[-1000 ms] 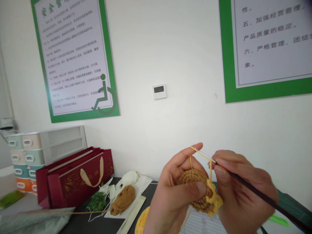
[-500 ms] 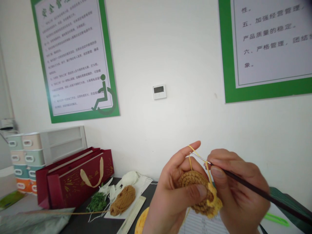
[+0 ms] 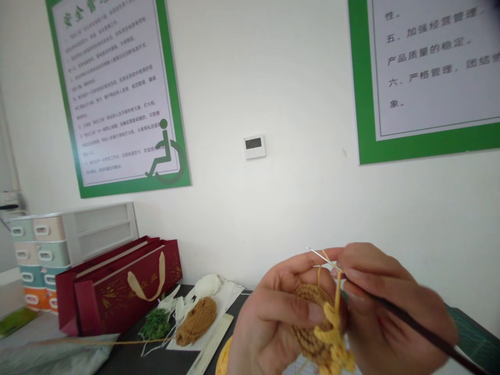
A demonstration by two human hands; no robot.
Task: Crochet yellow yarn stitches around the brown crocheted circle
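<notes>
My left hand point(image 3: 273, 317) is closed around a round crocheted piece point(image 3: 318, 333), brown in the middle with a yellow edge, thumb pressed on its front. Yellow yarn point(image 3: 336, 286) runs up from the piece to the hook. My right hand point(image 3: 385, 317) pinches a dark-handled crochet hook point(image 3: 394, 310); its metal tip points up and left, just above my left forefinger. Both hands are held up in front of the white wall, low in the view, right of centre.
On the dark table at the lower left lie a brown yarn skein point(image 3: 196, 320), green yarn point(image 3: 155, 324), white yarn point(image 3: 208, 285) and a ruler point(image 3: 211, 345). A red gift bag point(image 3: 117, 284) and pastel drawers point(image 3: 35, 255) stand behind. Green-framed posters point(image 3: 117, 94) hang on the wall.
Both hands have dropped lower and the crocheted piece has tilted down. My left forefinger has lowered, and the hook has swung round with a loop of yellow yarn on it.
</notes>
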